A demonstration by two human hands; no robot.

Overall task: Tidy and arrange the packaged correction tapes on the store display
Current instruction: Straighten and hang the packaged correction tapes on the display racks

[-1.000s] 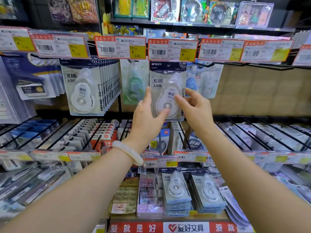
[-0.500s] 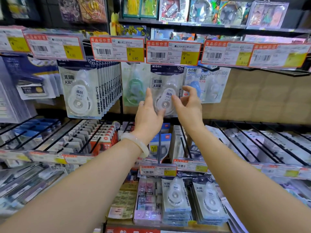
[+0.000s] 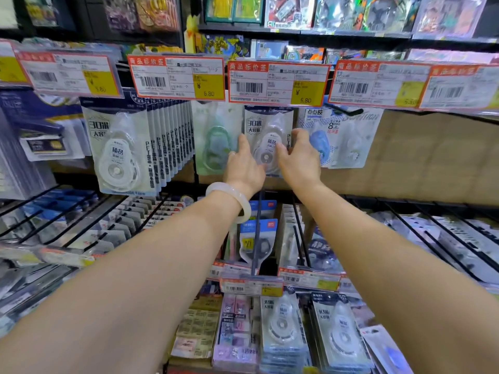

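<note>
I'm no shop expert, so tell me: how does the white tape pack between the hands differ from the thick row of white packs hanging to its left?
The held pack hangs with none seen behind it; the left row is many packs deep. The left hand and right hand touch the held pack's sides; nobody touches the row. The held pack sits under a 5.80 tag; the row's nearest tag reads 6.80. Both show the same print and white dispenser.

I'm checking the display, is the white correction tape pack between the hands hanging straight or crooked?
Roughly straight: the correction tape pack hangs upright under its price tag, left hand and right hand at its sides. Its hook is hidden.
</note>
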